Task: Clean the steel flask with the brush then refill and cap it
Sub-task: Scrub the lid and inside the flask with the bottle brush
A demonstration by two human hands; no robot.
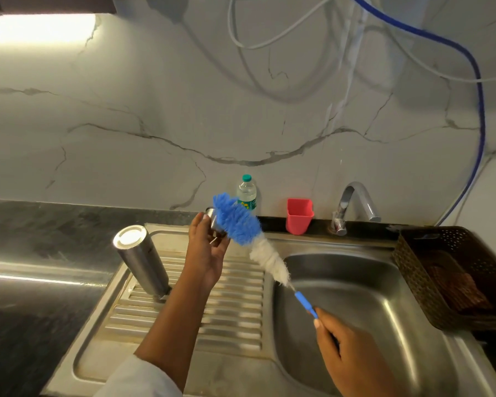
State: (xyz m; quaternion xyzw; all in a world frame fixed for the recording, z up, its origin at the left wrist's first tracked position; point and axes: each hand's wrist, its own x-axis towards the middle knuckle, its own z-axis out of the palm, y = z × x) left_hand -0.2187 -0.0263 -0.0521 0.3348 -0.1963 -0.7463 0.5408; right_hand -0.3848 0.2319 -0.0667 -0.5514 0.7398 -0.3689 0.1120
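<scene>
Steel flask (139, 260) stands on the drainboard (235, 319), at its left rear corner. It leans slightly and seems to be mouth-down, flat base up. No hand touches it; it is well apart from both.

Left hand (206, 253) is raised over the drainboard's rear edge. Fingers and thumb curl round a small steel cap (211, 216), probably the flask's. Most of the cap is hidden by the palm and bristles.

Right hand (344, 356) is over the front of the sink basin (370, 282), fingers drawn together and pinching the rear end of the blue handle of the brush (265, 257). The brush slants up and left; its blue tip lies against or just in front of the cap, and I cannot tell which.

Handling, judged:
- Flask: rigid, polished steel, likely wet and slippery. Light if empty, much heavier once filled. Grip round mid-body with the whole hand, not by the narrow end.
- Cap: small, smooth, easy to drop. A fingertip hold on its rim should serve.
- Brush: soft bristles on a thin stem that should flex. A grip nearer the bristles would give more push.

Along the rear edge of the counter: plastic bottle (246, 193), red cup (299, 216), tap (352, 207). A dark basket (413, 262) sits at the basin's right edge.
</scene>
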